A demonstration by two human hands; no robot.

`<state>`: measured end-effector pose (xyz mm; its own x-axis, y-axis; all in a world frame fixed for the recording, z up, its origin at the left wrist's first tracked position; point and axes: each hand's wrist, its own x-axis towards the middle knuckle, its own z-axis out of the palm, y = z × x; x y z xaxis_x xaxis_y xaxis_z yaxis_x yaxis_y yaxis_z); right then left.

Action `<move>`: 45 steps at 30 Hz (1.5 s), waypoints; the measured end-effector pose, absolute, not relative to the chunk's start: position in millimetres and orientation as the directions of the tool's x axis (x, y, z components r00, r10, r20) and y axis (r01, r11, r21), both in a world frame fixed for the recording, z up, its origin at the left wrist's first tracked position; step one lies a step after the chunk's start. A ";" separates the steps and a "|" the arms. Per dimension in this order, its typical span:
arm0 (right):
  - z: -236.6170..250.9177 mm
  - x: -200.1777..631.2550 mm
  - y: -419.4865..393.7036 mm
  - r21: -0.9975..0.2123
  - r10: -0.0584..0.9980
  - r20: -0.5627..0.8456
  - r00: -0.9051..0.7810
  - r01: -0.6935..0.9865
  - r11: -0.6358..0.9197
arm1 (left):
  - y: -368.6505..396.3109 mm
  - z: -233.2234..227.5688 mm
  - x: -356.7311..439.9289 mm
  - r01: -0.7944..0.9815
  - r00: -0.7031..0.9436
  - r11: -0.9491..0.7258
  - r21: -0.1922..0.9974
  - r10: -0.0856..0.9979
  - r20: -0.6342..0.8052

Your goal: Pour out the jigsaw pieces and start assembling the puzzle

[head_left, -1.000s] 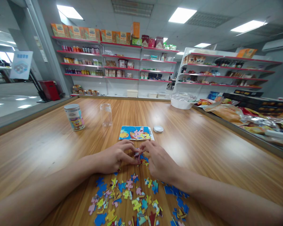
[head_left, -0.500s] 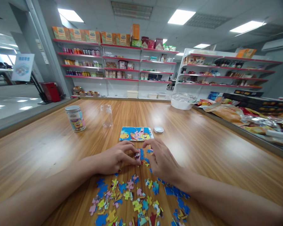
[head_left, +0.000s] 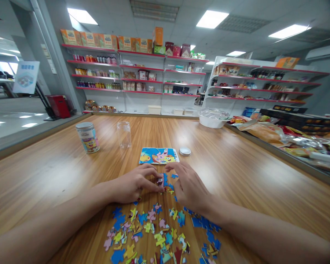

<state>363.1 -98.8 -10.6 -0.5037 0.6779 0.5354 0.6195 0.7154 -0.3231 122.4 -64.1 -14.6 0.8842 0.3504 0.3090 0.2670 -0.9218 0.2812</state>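
A small joined block of jigsaw puzzle pieces, pink and blue with some yellow, lies flat on the wooden table. The thumb and fingers of my left hand grip its left side. My right hand hovers just right of the block, index finger stretched out and nothing visible in it; its palm side is hidden. By its fingers lies a loose blue puzzle piece. Loose puzzle pieces are scattered nearer to me, with a cluster of blue pieces to the right. Beyond my hands lies a cartoon picture card.
A printed can with a grey lid stands at the left, beside a clear plastic jar. A silver lid lies right of the card. Farther back are a white basin and packaged snacks. Stocked shelves line the back.
Almost nothing differs. My right index finger has shifted very slightly left, while my left hand stays on the joined pieces.
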 end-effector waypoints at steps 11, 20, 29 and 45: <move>-7.2 361.4 -101.8 -0.304 0.628 0.574 -0.526 0.576 0.759 | -69.1 -9.8 126.6 0.278 0.869 -0.907 0.316 0.378 0.320; -7.0 360.8 -101.6 -0.330 0.689 0.423 -0.589 0.608 0.722 | -69.1 -11.5 127.1 0.292 0.858 -0.898 0.329 0.398 0.325; -7.3 373.4 -84.4 -0.142 0.827 0.434 -0.359 0.879 0.456 | -70.3 -12.8 126.0 0.319 0.828 -0.890 0.326 0.429 0.361; -5.4 364.0 -94.7 -0.149 0.892 0.322 -0.317 0.913 0.379 | -68.8 -15.0 125.3 0.372 0.696 -0.893 0.255 0.450 0.559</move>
